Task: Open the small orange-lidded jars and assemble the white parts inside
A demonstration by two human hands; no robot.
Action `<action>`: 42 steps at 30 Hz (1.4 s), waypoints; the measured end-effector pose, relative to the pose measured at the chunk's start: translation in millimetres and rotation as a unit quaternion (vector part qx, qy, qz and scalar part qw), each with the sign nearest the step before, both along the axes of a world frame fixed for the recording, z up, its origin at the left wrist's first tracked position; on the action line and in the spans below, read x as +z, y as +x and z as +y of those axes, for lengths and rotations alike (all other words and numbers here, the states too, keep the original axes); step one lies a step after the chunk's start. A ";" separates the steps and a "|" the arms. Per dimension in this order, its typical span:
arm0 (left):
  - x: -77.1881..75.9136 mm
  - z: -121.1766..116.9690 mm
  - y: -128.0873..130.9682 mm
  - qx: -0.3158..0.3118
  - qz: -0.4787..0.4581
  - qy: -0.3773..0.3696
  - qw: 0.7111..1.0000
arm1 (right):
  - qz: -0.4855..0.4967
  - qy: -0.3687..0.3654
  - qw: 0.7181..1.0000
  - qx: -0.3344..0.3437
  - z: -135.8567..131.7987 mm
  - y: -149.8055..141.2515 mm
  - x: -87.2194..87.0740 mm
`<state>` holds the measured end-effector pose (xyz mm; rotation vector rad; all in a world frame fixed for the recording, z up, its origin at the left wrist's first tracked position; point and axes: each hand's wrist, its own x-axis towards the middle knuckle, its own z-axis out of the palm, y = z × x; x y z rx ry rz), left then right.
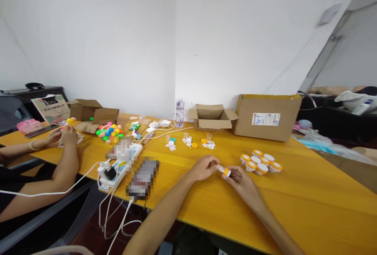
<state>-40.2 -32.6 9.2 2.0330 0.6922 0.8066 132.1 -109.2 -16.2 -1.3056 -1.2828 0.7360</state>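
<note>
My left hand (205,168) and my right hand (240,179) meet over the front of the table, both closed on a small clear jar with an orange-and-white lid (226,172). The left fingers pinch its clear end; those on the right grip the lid end. Beyond my hands lie three small groups of parts: a teal ring (172,140) by white pieces (170,145), an orange ring (194,145) near a clear cup (185,135), and another orange ring (204,141) beside white discs (210,145). Several lidded jars (261,162) cluster to the right, with orange or white lids.
An open carton (213,123) and a large cardboard box (266,117) stand at the back by a water bottle (179,113). On the left are a phone (143,178), a power strip (119,166), cables, coloured balls (110,130) and a co-worker's hands (69,134).
</note>
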 end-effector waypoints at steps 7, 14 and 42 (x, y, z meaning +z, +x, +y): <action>0.5 0.4 -0.3 -0.019 -0.035 -0.048 0.998 | 0.021 -0.005 1.000 0.022 4.8 -8.8 5.1; 9.3 -1.0 -1.9 -0.003 -0.059 -0.048 0.997 | -0.009 0.011 1.000 0.024 11.0 -20.2 7.1; 6.5 9.0 -6.8 0.073 0.054 0.123 0.988 | -0.490 -0.173 0.839 -0.164 39.6 100.6 74.5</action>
